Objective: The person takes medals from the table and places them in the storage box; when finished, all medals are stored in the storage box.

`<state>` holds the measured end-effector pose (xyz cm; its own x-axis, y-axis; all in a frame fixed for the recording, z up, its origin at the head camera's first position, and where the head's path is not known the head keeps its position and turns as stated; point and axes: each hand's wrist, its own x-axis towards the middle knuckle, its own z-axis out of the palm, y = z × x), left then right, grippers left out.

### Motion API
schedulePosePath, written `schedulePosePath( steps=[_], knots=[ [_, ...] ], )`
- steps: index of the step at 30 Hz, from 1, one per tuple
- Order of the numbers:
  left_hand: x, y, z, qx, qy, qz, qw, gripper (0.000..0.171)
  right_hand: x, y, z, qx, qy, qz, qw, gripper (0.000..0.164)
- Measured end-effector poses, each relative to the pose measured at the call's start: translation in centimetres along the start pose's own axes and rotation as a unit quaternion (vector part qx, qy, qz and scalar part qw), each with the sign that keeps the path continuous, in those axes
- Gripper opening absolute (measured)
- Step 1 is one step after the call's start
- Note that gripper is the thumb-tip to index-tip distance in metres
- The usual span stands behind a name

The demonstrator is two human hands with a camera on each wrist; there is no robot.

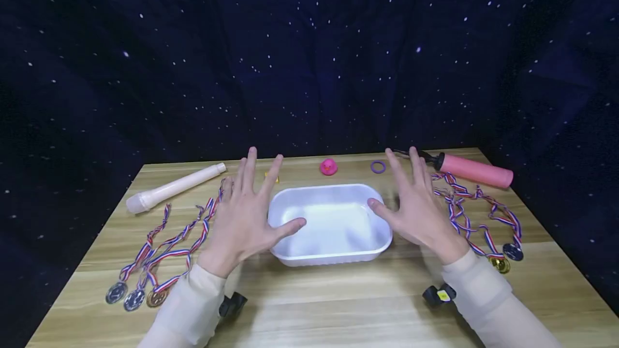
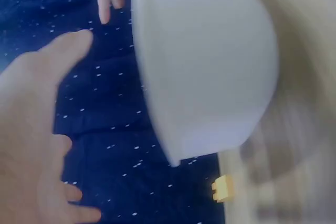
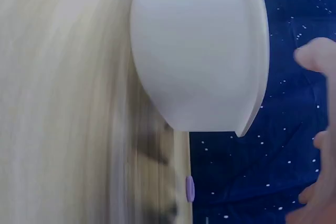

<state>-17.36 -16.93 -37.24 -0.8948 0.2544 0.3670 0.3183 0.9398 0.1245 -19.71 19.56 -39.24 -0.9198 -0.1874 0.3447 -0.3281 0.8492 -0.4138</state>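
Note:
A white plastic basin with rounded corners stands on the wooden table in the middle of the head view. My left hand hovers at its left end, fingers spread and thumb reaching over the rim. On the other side my right hand is held the same way, its thumb over the right end. Neither hand holds anything. Both wrist views show the basin's outer wall beside the hand, with a space between wall and thumb. Part of a yellow block shows behind my left fingers.
Medals on striped ribbons lie left and right. A whitish tube with a frosted end lies at the back left, a pink hand pump at the back right. Behind the basin are a pink rubber duck and a purple ring.

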Motion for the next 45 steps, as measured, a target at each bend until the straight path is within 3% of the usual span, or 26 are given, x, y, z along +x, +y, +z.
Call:
schedulePosePath(
  steps=[7, 11, 16, 19, 26, 32, 38, 42, 45],
  knots=[
    [-0.7, -2.4, -3.3, -0.123, 0.037, 0.024, 0.9914, 0.105, -0.1, 0.8, -0.4, 0.126, 0.059, -0.04, 0.989, 0.098],
    [-1.9, -4.1, -4.7, -0.141, 0.041, 0.018, 0.9889, 0.096, -0.4, 1.3, -0.6, 0.171, 0.066, -0.073, 0.98, 0.096],
    [-4.5, -6.3, -5.5, -0.171, 0.049, 0.013, 0.9839, 0.086, -0.8, 1.5, -0.2, 0.221, 0.055, -0.087, 0.97, 0.091],
    [-6.3, -7.6, -5.4, -0.179, 0.058, 0.01, 0.9821, 0.081, -1.1, 1.6, 0.4, 0.261, 0.048, -0.082, 0.961, 0.088],
    [-10.4, -9.9, -4.6, -0.189, 0.091, 0.004, 0.9778, 0.07, -2.1, 1.5, 1.7, 0.384, -0.006, -0.053, 0.922, 0.081],
    [-13.4, -11.7, -3.7, -0.186, 0.099, -0.004, 0.9775, 0.074, -3.1, 2.1, 2.4, 0.42, -0.029, -0.046, 0.906, 0.078],
    [-16.6, -13.8, -3.0, -0.171, 0.075, -0.05, 0.981, 0.067, -4.2, 3.0, 3.5, 0.465, -0.041, -0.059, 0.882, 0.071],
    [-17.9, -14.8, -2.4, -0.148, 0.072, -0.071, 0.9838, 0.059, -4.4, 3.5, 4.0, 0.493, -0.041, -0.061, 0.867, 0.068],
    [-18.4, -15.3, -1.9, -0.135, 0.074, -0.068, 0.9857, 0.054, -4.5, 3.9, 4.2, 0.505, -0.048, -0.055, 0.86, 0.068]
  ],
)
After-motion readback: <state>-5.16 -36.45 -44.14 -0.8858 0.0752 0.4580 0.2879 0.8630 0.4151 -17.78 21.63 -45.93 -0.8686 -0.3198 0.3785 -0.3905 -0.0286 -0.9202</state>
